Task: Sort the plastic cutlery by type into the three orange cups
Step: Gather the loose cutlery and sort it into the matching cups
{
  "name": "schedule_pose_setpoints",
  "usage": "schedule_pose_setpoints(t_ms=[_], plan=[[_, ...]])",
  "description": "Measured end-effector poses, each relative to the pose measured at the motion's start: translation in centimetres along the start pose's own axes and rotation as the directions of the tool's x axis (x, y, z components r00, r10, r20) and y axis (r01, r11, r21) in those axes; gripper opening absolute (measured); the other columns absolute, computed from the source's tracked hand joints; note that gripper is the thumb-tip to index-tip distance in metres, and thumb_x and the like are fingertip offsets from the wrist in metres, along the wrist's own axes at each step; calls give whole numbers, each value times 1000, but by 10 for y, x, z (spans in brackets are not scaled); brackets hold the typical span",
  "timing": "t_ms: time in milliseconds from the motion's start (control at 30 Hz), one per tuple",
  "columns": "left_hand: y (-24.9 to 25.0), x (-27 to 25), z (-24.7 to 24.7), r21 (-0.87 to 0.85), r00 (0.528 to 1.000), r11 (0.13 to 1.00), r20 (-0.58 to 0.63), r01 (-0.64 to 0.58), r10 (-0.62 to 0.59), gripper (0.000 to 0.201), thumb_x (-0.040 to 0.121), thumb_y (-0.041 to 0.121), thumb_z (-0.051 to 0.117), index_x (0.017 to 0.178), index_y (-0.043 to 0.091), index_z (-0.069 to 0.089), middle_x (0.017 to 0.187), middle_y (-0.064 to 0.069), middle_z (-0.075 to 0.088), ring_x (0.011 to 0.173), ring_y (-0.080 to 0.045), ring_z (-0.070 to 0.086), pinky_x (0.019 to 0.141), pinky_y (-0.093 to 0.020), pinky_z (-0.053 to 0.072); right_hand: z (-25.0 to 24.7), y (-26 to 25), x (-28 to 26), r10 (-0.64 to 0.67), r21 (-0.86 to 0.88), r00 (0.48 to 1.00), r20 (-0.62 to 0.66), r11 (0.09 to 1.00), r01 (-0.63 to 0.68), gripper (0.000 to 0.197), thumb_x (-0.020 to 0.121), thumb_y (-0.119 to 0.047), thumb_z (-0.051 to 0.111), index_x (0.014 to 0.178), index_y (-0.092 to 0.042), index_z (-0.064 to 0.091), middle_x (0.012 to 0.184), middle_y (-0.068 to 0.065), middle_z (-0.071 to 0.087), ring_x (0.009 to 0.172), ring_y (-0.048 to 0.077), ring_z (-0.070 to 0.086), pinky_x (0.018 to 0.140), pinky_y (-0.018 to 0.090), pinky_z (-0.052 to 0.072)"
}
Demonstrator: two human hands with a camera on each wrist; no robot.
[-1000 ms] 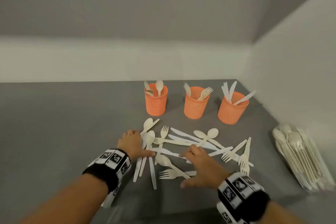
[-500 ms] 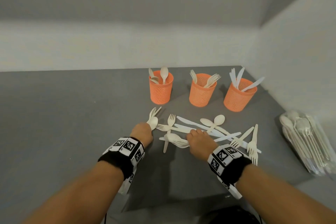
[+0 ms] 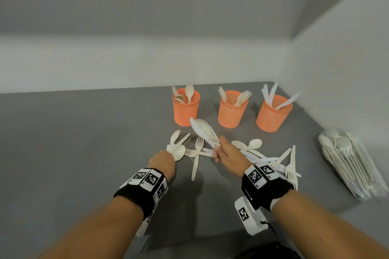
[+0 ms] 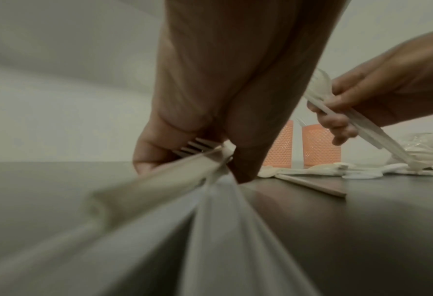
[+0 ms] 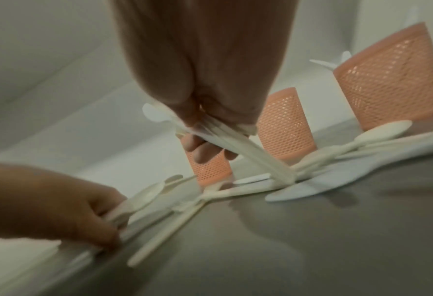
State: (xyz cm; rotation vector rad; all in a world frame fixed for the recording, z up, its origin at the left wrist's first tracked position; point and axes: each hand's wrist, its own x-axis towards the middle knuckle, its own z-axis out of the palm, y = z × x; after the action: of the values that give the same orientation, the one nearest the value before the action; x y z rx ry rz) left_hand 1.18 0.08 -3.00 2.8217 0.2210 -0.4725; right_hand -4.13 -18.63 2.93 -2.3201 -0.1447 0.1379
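Three orange mesh cups stand in a row at the back: the spoon cup [image 3: 186,109], the fork cup [image 3: 231,110] and the knife cup [image 3: 273,114]. My right hand [image 3: 226,151] grips a bundle of cutlery [image 3: 205,132], a spoon, a knife and a fork, lifted above the table and pointing toward the spoon cup. My left hand [image 3: 163,159] grips another bunch of cutlery [image 3: 176,146] low on the table; the left wrist view shows fork tines [image 4: 192,149] among the handles. Loose cutlery [image 3: 271,160] lies scattered to the right of my hands.
A clear plastic packet of spare cutlery [image 3: 349,162] lies at the table's right edge. A lone fork [image 3: 196,159] lies between my hands. The grey table [image 3: 73,143] meets white walls at the back and right.
My right hand has lifted its bundle off the pile and tilted it up toward the cups. My left hand has closed round a bunch of cutlery and drawn it together.
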Motion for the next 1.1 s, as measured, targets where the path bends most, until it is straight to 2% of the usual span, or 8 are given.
schedule_pose_setpoints(t_ms=[200,300,400,467,600,800,1000,1100], plan=[[-6,-17,-24,-122,989,982,-34,-145,142,29,93,1,36,118,-8,49,124,-22,56,116,-33,54,88,-30,42,3,-18,7,165,303,983,-76,943,-135,15,98,-10,28,98,-10,43,71,-1,50,56,10,43,55,13,40],[-6,-32,-47,-380,964,886,-79,-266,255,23,92,5,41,110,-2,54,105,-19,61,90,-30,58,69,-27,38,6,-24,6,230,389,971,-64,902,-188,20,99,-11,30,107,-6,47,69,1,49,54,11,41,52,19,39],[6,-48,-65,-709,939,628,-146,-319,313,8,93,9,45,86,12,49,69,-2,50,58,-12,44,53,-22,35,10,-35,2,230,536,973,-22,824,-183,18,98,-20,38,105,-6,48,65,0,43,47,8,36,43,18,32],[18,-54,-70,-883,931,389,-125,-262,342,22,94,16,50,72,15,47,59,2,42,49,-8,40,50,-18,36,10,-42,1,171,596,985,10,790,-143,11,95,-23,47,99,-13,49,61,-2,36,40,4,31,39,17,27],[42,-56,-76,-996,909,58,-35,-64,414,18,90,20,59,75,10,60,49,3,42,40,-6,38,43,-17,38,2,-54,7,51,683,997,61,726,-79,17,98,-23,41,109,-15,51,57,-2,29,40,4,26,37,17,23],[74,-46,-79,-999,882,-32,-15,1,472,28,75,27,68,90,5,61,71,-10,53,67,-20,49,60,-26,54,-26,-51,11,33,684,991,127,721,-112,20,99,-33,34,100,-26,52,78,-4,50,50,6,29,37,13,23],[106,-44,-76,-999,872,-28,6,23,490,15,84,19,62,88,5,63,72,-9,65,66,-18,64,62,-26,56,-65,-29,20,1,619,951,310,759,-202,14,96,-22,45,107,-25,52,75,-1,51,45,5,25,32,13,18],[121,-43,-73,-996,896,-87,-48,-11,442,19,87,18,59,98,3,63,82,-12,70,75,-21,69,71,-28,58,-72,-19,26,-21,504,994,103,863,-34,23,92,-23,52,113,-20,44,69,-3,50,37,4,38,34,16,30]])
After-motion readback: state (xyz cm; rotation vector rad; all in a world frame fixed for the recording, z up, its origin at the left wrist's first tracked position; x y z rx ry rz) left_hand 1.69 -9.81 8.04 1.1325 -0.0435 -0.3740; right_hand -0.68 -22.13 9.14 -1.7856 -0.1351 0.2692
